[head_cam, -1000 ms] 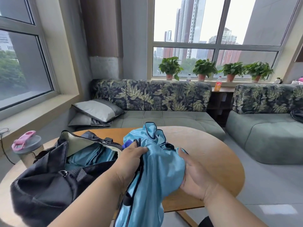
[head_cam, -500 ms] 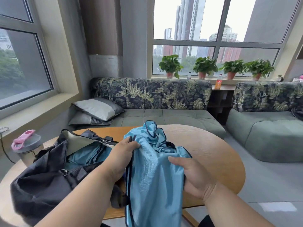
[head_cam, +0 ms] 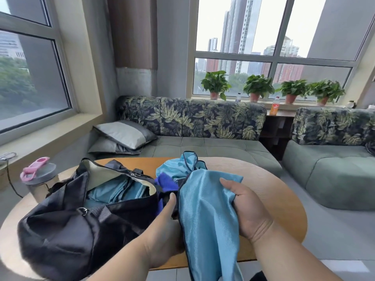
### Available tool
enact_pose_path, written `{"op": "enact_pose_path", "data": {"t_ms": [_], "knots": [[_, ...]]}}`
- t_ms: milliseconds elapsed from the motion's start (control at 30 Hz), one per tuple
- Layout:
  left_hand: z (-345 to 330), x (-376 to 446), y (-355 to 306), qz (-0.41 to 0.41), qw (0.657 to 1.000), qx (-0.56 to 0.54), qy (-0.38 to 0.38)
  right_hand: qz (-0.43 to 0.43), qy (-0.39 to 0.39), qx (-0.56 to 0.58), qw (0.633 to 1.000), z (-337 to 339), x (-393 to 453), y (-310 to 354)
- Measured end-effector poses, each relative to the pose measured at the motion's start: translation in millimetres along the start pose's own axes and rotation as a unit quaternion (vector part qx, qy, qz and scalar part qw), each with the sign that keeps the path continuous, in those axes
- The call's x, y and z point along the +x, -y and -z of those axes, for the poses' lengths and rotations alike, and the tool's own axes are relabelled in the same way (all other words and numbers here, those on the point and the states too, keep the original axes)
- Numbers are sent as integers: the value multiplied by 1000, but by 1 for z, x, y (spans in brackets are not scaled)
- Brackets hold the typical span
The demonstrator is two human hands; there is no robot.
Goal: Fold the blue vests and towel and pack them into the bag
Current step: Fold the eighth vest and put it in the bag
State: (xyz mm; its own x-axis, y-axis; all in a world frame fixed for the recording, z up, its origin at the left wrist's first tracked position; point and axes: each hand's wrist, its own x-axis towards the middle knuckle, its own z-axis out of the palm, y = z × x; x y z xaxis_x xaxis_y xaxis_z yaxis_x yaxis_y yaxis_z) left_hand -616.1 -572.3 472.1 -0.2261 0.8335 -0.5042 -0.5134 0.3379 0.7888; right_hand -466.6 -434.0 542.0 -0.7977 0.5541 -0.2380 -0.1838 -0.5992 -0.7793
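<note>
A light blue vest (head_cam: 205, 211) with dark trim hangs over the near edge of the round wooden table (head_cam: 269, 191). My right hand (head_cam: 243, 207) grips its right edge, thumb on top of the cloth. My left hand (head_cam: 162, 224) lies under the vest's left edge, thumb up; its fingers are hidden by the cloth. An open black duffel bag (head_cam: 67, 226) sits at the left with light blue fabric (head_cam: 117, 191) folded inside. A dark blue towel (head_cam: 165, 183) shows between bag and vest.
A grey shaker bottle with a pink lid (head_cam: 37, 175) stands at the table's left edge. Leaf-print sofas (head_cam: 192, 120) with grey cushions (head_cam: 123, 134) lie behind the table. Potted plants (head_cam: 257, 86) and an orange drink bottle (head_cam: 274, 107) line the windowsill.
My left hand dropped from the top of the vest to its lower left edge. My right hand shifted up the right edge, and the vest now hangs flatter and longer.
</note>
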Motion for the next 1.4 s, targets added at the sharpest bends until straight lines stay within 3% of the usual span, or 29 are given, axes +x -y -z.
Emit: {"op": "enact_pose_path", "data": {"t_ms": [67,200,367,833,967,1133,1267,1400], "knots": [[-11,-4,-2,-14,998,-20,64,2,5,1,1000,-3,-1,2],[-24,-10,-12,-120,989,-35,79,-6,18,2,1000,-5,-4,7],[-21,-18,-31,-165,983,-69,30,-15,34,-37,999,5,-4,16],[-12,-10,-55,-122,986,4,-115,35,-64,-218,973,39,-4,34],[-15,-4,-58,-124,976,15,-176,52,-74,-214,973,38,-10,30],[-26,9,-76,-124,953,118,-249,51,-105,-214,970,58,-13,37],[-53,33,-105,-105,958,174,-204,57,-142,-191,970,66,-5,69],[-105,61,-148,-135,970,144,-145,63,-182,-181,964,64,12,137]]}}
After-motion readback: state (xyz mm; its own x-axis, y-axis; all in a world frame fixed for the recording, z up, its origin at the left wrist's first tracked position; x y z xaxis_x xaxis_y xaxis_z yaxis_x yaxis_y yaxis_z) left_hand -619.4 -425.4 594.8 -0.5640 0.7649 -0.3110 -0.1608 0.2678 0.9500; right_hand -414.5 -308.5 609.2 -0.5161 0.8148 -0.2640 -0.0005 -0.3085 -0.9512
